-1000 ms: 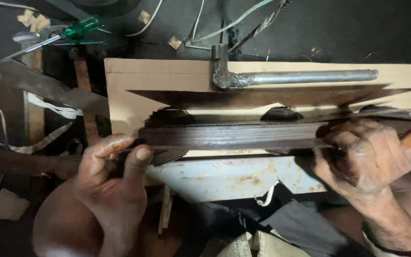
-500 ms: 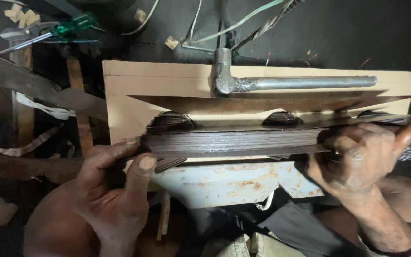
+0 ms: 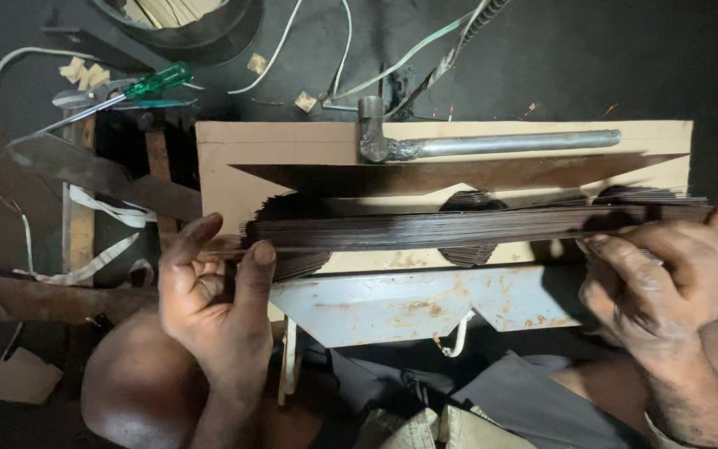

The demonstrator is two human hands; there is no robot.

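A long stack of thin dark metal strips (image 3: pixel 459 226) lies across a tan board (image 3: pixel 226 166). My left hand (image 3: pixel 213 291) grips the stack's left end, thumb pressed on its near edge. Over at the stack's right end my right hand (image 3: pixel 666 274) holds on, its thumb raised. Behind the stack lies a long dark pointed metal plate (image 3: pixel 459 173), and a metal hammer (image 3: pixel 475 145) rests along the board's far edge.
A worn pale blue metal piece (image 3: pixel 409 303) sits under the stack's near side. A green-handled screwdriver (image 3: pixel 126 90), scissors, wires and paper scraps lie on the dark floor at the back left. Rusty metal bars (image 3: pixel 85 170) lie left. My knees are below.
The view has shifted slightly. My left fingers have closed tighter on the stack's left end, and my right thumb has lifted higher. The stack stays across the board.
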